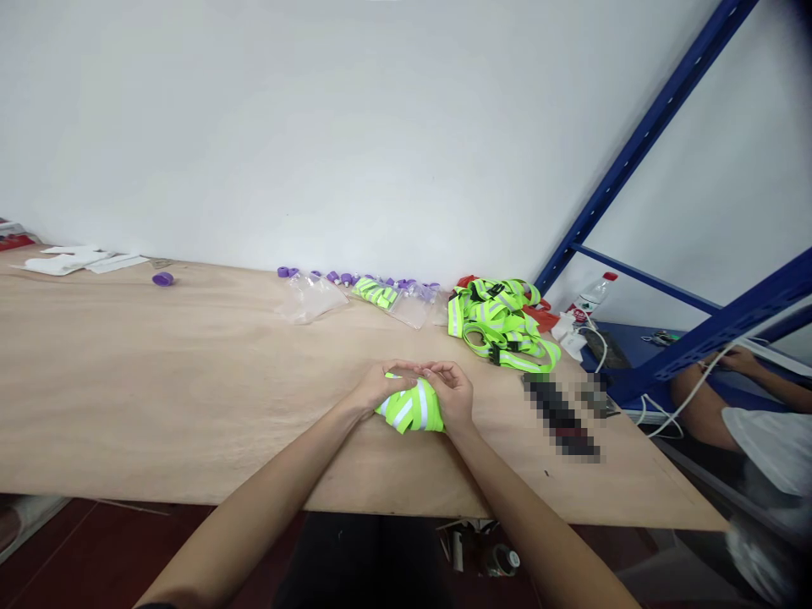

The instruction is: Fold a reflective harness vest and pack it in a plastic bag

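A folded bundle of lime-yellow reflective strap (414,409) with silver stripes rests near the front of the wooden table. My left hand (379,386) curls over its left and top side, and my right hand (452,391) wraps its right side. The fingertips of both hands meet at the bundle's far edge, partly hidden from me. Beyond them lie a clear bag holding folded strap (375,293) and a flat clear plastic bag (312,296). A loose heap of the same reflective straps (501,321) with black buckles sits to the right.
Purple caps (346,278) line the wall; a purple ring (163,279) and white papers (63,260) lie left. A red-capped bottle (593,296), white cable (688,406) and blue metal frame (660,372) stand right. Another person's arm (698,406) shows beyond the frame.
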A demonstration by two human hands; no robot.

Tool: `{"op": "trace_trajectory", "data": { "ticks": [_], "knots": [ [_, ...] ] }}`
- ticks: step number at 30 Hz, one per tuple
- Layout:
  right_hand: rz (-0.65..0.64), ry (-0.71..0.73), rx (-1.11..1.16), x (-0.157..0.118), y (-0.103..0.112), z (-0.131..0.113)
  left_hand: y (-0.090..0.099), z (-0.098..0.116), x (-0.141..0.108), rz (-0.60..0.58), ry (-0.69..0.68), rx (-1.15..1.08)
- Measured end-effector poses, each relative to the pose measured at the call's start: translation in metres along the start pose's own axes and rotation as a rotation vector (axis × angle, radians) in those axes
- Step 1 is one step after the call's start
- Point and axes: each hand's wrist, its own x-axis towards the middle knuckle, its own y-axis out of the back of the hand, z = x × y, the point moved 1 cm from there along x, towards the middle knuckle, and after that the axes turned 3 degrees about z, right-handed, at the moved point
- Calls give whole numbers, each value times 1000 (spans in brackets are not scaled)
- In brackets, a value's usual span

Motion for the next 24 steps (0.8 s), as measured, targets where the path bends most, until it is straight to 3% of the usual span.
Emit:
{"op": "trace_trajectory", "data": {
  "ticks": [9, 12, 14, 19, 24],
  "knots": [
    [-48, -14, 20, -4, 0, -11, -4, 7, -7, -41, 51, 40],
    [-14, -9, -19, -2, 1, -8, -4, 10, -11, 2, 79, 90],
    [-20, -70, 22, -1, 1, -6, -3, 11, -12, 73, 87, 95],
    [-193, -301, 97, -3, 0, -9, 3, 10, -10, 196, -14, 48],
    [-291, -446, 148, -5, -5, -15, 7, 8, -7, 275, -195, 227]
  ]
}}
